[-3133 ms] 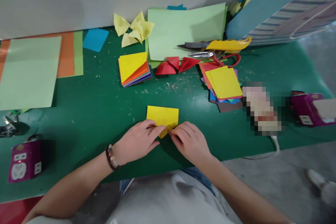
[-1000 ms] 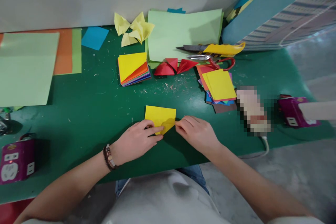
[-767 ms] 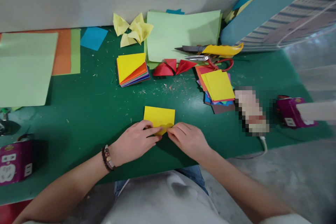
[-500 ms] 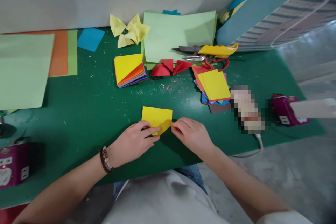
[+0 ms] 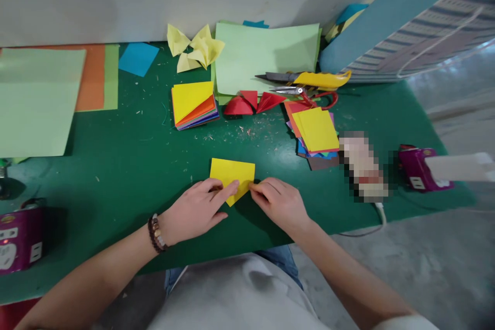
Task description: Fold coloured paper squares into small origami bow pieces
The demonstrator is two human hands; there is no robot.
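A folded sheet of yellow paper (image 5: 232,170) lies on the green table, its lower edge coming to a point towards me. My left hand (image 5: 201,209) rests on its left part, fingers spread and one fingertip pressing near the middle; the thumb is apart, off the paper. At the right edge, the fingers of my right hand (image 5: 279,203) are pinched together on the paper's corner. The fingertips hide that corner.
Behind the paper are a stack of coloured paper (image 5: 193,103), red folded pieces (image 5: 240,105), scissors (image 5: 299,91) and a yellow-handled cutter (image 5: 320,79). More coloured squares (image 5: 317,129) lie right, near a blurred-out device (image 5: 363,165). Purple boxes (image 5: 23,240) stand at both sides.
One fingertip of my left hand has shifted up and right over the paper, and its thumb now stands apart. My right hand stays at the right edge. The view has shifted slightly.
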